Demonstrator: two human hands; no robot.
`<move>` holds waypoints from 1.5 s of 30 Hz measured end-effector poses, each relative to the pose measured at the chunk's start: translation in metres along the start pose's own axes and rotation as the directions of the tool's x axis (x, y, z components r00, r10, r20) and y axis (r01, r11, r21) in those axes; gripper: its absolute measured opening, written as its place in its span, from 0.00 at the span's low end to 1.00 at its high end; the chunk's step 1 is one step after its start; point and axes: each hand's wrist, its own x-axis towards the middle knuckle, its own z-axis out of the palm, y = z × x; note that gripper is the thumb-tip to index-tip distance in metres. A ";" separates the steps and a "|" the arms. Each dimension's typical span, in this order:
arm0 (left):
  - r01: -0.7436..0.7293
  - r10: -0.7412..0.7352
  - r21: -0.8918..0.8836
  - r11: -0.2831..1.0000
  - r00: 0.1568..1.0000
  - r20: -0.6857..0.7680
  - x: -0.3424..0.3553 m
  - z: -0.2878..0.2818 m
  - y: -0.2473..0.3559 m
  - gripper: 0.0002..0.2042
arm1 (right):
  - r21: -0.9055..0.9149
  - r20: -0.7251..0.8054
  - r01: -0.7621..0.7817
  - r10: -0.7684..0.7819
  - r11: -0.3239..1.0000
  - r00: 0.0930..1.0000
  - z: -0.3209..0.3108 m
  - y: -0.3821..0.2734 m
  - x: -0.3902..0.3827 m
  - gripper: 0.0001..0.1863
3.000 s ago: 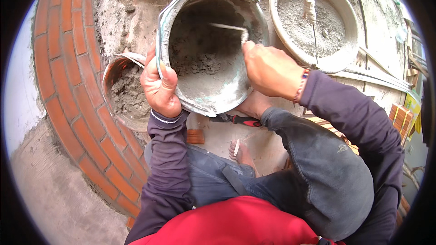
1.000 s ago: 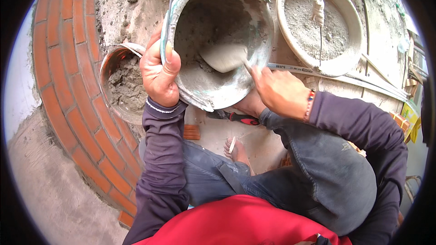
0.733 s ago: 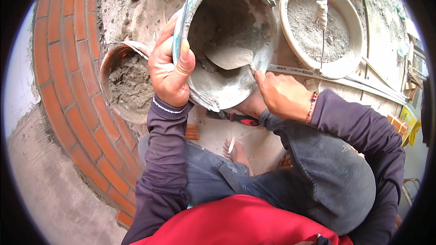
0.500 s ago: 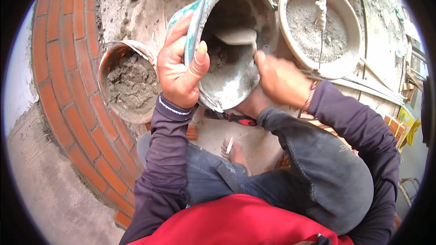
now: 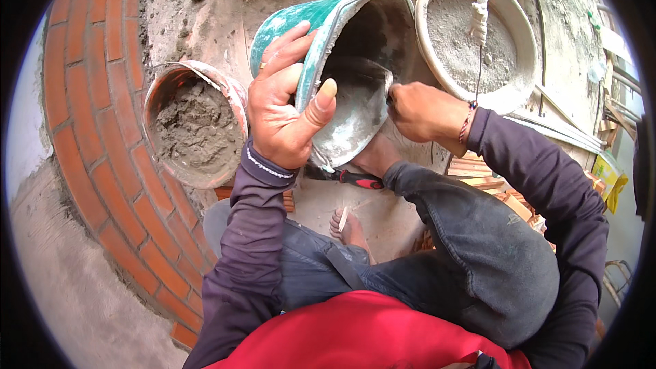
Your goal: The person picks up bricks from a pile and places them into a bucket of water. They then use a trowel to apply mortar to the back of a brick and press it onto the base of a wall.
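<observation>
A green mortar-smeared bucket (image 5: 301, 20) lies tilted over in front of me, its mouth facing me. My left hand (image 5: 290, 113) grips it by the left side, thumb over the rim and fingers spread along the outer wall. At the mouth's right edge, my right hand (image 5: 427, 113) is closed on a trowel, whose grip the fingers hide. The grey-coated blade of the trowel (image 5: 369, 75) reaches into the bucket against the inner wall. Just left of my left hand stands an orange-and-white bucket (image 5: 237, 96) containing wet grey mortar (image 5: 195, 126).
A pale round tub (image 5: 526, 89) with grey powder and a wrapped handle (image 5: 481, 10) stands right. A red-and-black tool handle (image 5: 362, 180) lies by my foot. A curved brick course (image 5: 102, 130) runs along the left; stacked bricks (image 5: 502, 191) lie beside my right knee.
The trowel has moved from the middle of the bucket's mouth toward its lower right wall. My right hand has shifted slightly right, and the bucket is tilted a little differently.
</observation>
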 end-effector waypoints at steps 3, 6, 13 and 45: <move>0.018 -0.019 -0.038 0.999 1.000 -0.025 -0.003 -0.003 0.002 0.21 | 0.202 0.172 -0.218 0.184 0.955 0.968 -0.032 -0.021 -0.004 0.22; 0.051 -0.066 -0.163 0.985 0.994 -0.087 -0.011 -0.010 -0.008 0.24 | 0.316 0.280 -0.174 0.084 0.933 0.956 -0.041 -0.011 -0.001 0.21; 0.043 -0.055 -0.167 0.985 0.997 -0.063 -0.017 -0.015 -0.013 0.27 | 0.610 0.420 -0.328 0.057 0.722 0.906 -0.022 -0.003 0.007 0.16; 0.148 -0.171 -0.190 0.970 0.980 -0.107 -0.012 -0.012 -0.008 0.23 | 0.191 -0.467 0.176 -0.068 0.966 0.881 0.036 0.006 -0.037 0.10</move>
